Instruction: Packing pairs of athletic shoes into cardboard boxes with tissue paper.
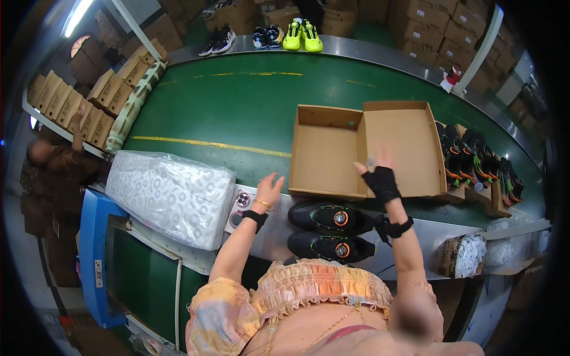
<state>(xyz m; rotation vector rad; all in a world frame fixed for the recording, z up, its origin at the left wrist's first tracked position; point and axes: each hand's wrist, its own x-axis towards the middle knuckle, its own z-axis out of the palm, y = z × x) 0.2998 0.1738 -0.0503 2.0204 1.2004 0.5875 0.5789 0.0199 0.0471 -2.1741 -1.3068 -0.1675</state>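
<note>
An opened brown shoebox (328,187) lies on the green belt in front of me, its lid folded back to the right. Over its right part is my right hand (381,178), in a black fingerless glove, fingers spread and holding nothing; whether it touches the cardboard I cannot tell. My left hand (270,191) is left of the box, fingers apart and nothing in them. Close to me, a black shoe (317,219) and its mate, another black shoe (320,248), lie side by side on the metal ledge, each with an orange-ringed dial.
A plastic-wrapped stack of patterned paper (172,196) lies at left, beside a phone (240,204). More dark shoes (469,154) stand at right. Bright yellow shoes (303,35) sit on the far ledge (368,50). Shoeboxes (71,107) line the left, near another person (65,157).
</note>
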